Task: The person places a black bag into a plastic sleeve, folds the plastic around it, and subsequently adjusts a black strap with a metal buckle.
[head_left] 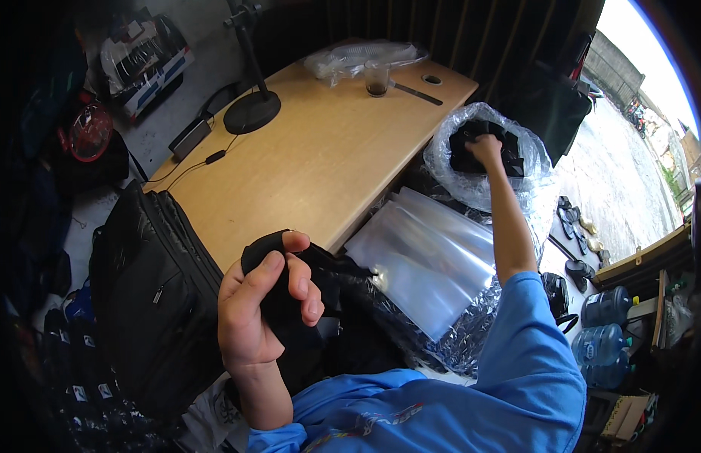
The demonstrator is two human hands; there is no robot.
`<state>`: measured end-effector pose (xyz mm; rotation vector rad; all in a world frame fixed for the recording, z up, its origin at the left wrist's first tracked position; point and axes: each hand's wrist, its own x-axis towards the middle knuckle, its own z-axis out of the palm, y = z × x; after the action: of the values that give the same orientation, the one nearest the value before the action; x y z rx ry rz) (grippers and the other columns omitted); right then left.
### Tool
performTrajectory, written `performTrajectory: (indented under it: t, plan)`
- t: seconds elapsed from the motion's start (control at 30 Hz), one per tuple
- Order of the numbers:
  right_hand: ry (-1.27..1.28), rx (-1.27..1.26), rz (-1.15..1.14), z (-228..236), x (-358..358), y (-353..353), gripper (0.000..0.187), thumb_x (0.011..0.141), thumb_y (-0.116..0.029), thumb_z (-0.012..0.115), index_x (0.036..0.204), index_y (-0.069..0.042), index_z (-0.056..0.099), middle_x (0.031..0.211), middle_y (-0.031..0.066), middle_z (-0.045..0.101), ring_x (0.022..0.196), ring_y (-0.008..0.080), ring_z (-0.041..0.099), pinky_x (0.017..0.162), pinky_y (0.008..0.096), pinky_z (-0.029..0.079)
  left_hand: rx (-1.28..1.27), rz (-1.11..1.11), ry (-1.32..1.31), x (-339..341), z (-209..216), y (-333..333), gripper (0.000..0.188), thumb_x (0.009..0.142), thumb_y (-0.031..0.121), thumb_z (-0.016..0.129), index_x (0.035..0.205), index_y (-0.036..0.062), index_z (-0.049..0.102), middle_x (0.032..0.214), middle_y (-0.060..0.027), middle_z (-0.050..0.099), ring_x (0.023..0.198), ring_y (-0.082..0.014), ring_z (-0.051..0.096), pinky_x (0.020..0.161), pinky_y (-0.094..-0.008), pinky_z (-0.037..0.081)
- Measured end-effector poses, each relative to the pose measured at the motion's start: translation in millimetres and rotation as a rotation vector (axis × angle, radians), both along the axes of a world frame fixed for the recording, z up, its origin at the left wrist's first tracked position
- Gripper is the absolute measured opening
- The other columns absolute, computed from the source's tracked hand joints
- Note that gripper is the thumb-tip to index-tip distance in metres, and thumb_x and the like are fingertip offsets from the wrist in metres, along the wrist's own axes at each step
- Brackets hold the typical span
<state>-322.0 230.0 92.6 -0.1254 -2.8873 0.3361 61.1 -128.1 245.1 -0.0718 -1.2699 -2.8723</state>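
My left hand (263, 302) is raised in front of me near the table's front edge. Its thumb and forefinger pinch a small black piece of fabric (261, 251), while the other fingers curl loosely. With the arm stretched far to the right, my right hand (485, 150) reaches into a clear plastic bag (448, 162) that stands open beside the table. Black pieces (509, 164) lie inside the bag, and the fingers curl down among them. What those fingers hold is too small and dark to make out.
On the wooden table (312, 151) are a lamp base (252, 113), a glass (377, 79) and plastic wrapping (358, 60). Clear plastic sheets (433, 257) lie between my arms. A black backpack (150, 294) stands at the left; water bottles (598, 345) and sandals (571, 219) are at the right.
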Motion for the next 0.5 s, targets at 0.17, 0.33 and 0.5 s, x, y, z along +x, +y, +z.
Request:
performTrajectory:
  t: [0.17, 0.33, 0.5]
  plan:
    - [0.278, -0.757, 0.574, 78.0, -3.6, 19.1, 0.031, 0.078, -0.018, 0.067, 0.106, -0.005, 0.064, 0.098, 0.0062, 0.064, 0.082, 0.0206, 0.059, 0.077, 0.0371, 0.045, 0.039, 0.014, -0.034, -3.2, -10.0, -2.6, 0.027, 0.096, 0.015, 0.038, 0.113, -0.0042, 0.044, 0.068, -0.0043, 0.053, 0.054, -0.0152, 0.054, 0.048, -0.0284, 0.043]
    - [0.406, -0.637, 0.707, 209.1, 36.3, 14.9, 0.030, 0.084, -0.018, 0.063, 0.112, -0.006, 0.060, 0.089, 0.0023, 0.060, 0.073, 0.0107, 0.052, 0.071, 0.0240, 0.047, 0.062, -0.028, -0.034, -11.2, -10.0, 6.7, 0.028, 0.095, 0.015, 0.039, 0.114, -0.0045, 0.044, 0.069, -0.0044, 0.052, 0.055, -0.0153, 0.054, 0.049, -0.0282, 0.043]
    - [0.355, -1.282, 0.549, 320.8, 106.3, -43.5, 0.043, 0.080, -0.020, 0.067, 0.117, -0.003, 0.052, 0.091, 0.0051, 0.056, 0.083, 0.0175, 0.058, 0.069, 0.0305, 0.051, -0.014, -0.029, 0.047, -20.9, -6.1, 10.2, 0.032, 0.093, 0.017, 0.043, 0.115, -0.0066, 0.044, 0.072, -0.0054, 0.053, 0.058, -0.0150, 0.054, 0.049, -0.0277, 0.042]
